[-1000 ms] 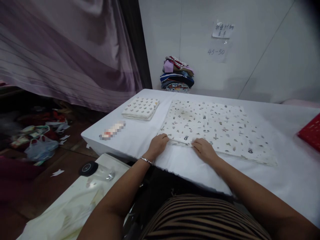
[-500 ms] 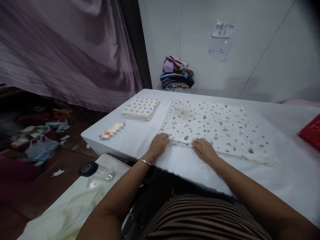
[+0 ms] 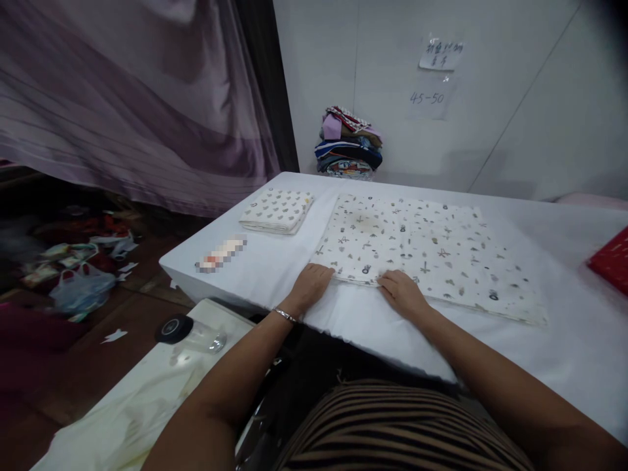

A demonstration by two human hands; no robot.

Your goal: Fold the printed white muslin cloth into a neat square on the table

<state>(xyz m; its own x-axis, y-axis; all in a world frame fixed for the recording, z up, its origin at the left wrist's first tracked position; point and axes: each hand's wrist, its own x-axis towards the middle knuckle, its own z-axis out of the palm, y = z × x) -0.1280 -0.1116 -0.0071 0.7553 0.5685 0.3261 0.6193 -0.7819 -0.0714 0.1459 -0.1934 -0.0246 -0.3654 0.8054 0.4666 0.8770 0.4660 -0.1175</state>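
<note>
Cloth ahead, stretching rightward, long axis left-right — left hand at near-left corner, right hand partway along; both pinching it.

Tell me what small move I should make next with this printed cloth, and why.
I'd probably even up the layers along the near edge of the printed cloth between your hands. Your left hand is at its near left corner, your right hand is farther along that edge, and layers show between them.
</note>
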